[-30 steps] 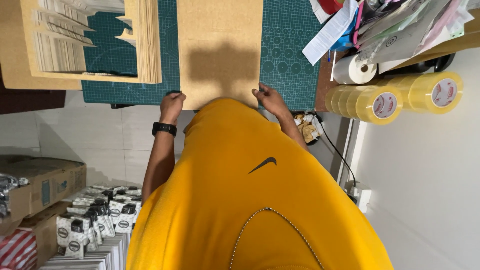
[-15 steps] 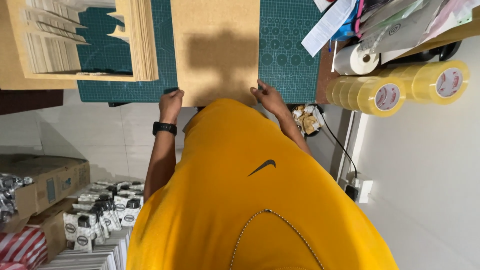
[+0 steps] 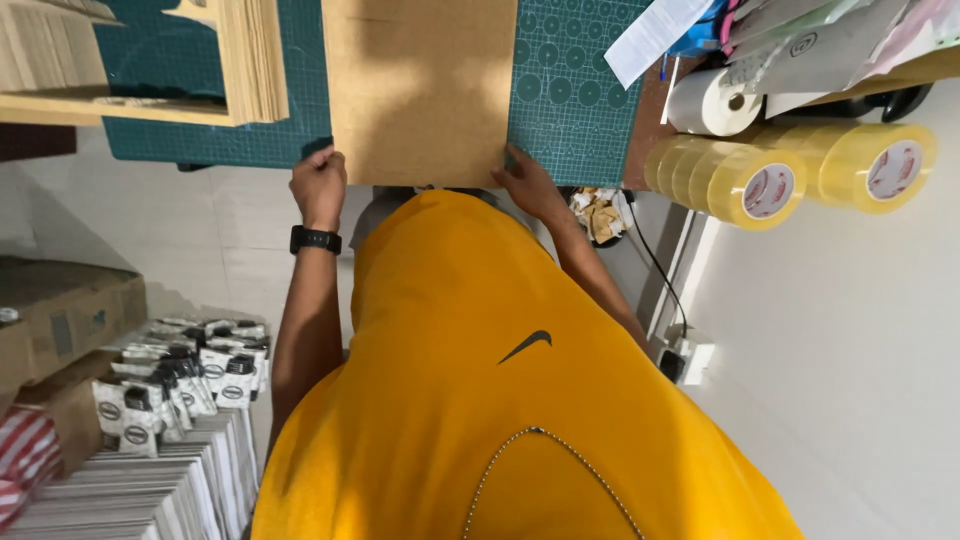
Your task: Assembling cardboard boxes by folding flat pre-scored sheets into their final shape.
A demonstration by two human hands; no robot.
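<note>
far left, low: an open brown cardboard box (image 3: 60, 315) on the floor, contents not visible. beside it, small black-and-white packets (image 3: 180, 375) stood packed in rows on top of stacked flat white sheets (image 3: 140, 485); a red-and-white striped bag (image 3: 25, 460) at the frame edge.

upper left: a shallow pale wooden tray (image 3: 120, 108) on the table held upright flat cardboard pieces (image 3: 250, 55), edges ribbed and tightly stacked.

a dark green cutting mat (image 3: 570, 90) with printed circles and grid lay across the tabletop. on it, centre, a flat rectangular brown cardboard sheet (image 3: 420, 85), matte, smooth-faced, near edge at the table's edge.

left hand (image 3: 318, 185), black watch (image 3: 315, 240) on the wrist, was curled closed on the sheet's near left corner. right hand (image 3: 530, 185) rested at the near right corner, fingers flat against the edge; could not tell whether it pinched or only pressed.

the person wore a yellow shirt (image 3: 500, 400) with a thin bead chain.

right: a white paper slip (image 3: 655, 35), a white roll (image 3: 710, 100), then two clusters of clear-yellowish tape rolls (image 3: 790, 170), glossy, cylindrical, lying on their sides at the table's edge. below, a small bin of crumpled paper scraps (image 3: 600, 215), and a white wall socket (image 3: 690, 360) with a black cable.
</note>
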